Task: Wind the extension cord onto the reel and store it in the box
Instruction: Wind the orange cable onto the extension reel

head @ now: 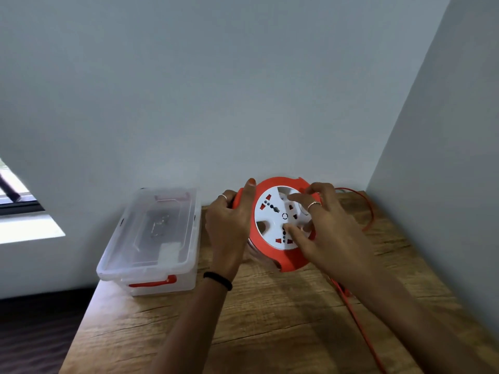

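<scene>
An orange cord reel [270, 255] with a white socket face stands tilted near the back of the wooden table [264, 319]. My left hand [229, 225] grips the reel's left rim, thumb over the top edge. On the white face lies my right hand [324, 228], fingers spread and touching it. The orange cord [359, 319] runs loose from under the reel toward the table's front right, and another loop [370, 209] curves behind my right hand. A clear plastic box [151, 238] with orange latches, lid on, sits to the left of the reel.
Grey walls close in behind the table and on its right side. The table's left edge [81, 319] drops to a dark floor. A window [16, 206] shows at the far left.
</scene>
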A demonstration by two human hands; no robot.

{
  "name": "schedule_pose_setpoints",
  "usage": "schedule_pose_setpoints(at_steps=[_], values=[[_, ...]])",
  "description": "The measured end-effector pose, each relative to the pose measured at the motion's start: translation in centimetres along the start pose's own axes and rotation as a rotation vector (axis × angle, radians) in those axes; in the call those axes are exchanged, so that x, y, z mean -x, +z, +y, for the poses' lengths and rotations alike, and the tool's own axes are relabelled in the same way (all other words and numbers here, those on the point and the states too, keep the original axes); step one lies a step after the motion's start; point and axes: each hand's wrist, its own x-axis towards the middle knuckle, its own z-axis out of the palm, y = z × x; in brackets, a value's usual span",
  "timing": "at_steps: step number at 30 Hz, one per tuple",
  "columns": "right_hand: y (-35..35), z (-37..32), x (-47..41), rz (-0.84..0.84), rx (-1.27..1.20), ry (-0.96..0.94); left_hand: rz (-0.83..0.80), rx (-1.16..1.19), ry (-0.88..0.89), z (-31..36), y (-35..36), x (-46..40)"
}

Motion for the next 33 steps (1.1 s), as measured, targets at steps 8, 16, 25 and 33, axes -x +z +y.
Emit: schedule_pose_setpoints(at_steps=[8,16,25,33], values=[[-1.8,1.0,-2.1,-0.102,0.378,-0.579,-0.112,0.027,-0.023,0.7,-1.5,-1.1],[-2.5,0.3,-3.2,-0.179,0.533,-0.806,-0.168,0.062,-0.038,1.7,-2.0,-1.4],[-2.7,-0.6,-4.6,-0.189,0.642,-0.964,-0.218,0.063,0.007,2.6,-1.8,-0.8],[-1.5,-1.1,-4.3,-0.1,0.358,-0.655,-0.12,0.039,0.007,2.4,-1.9,-1.2]])
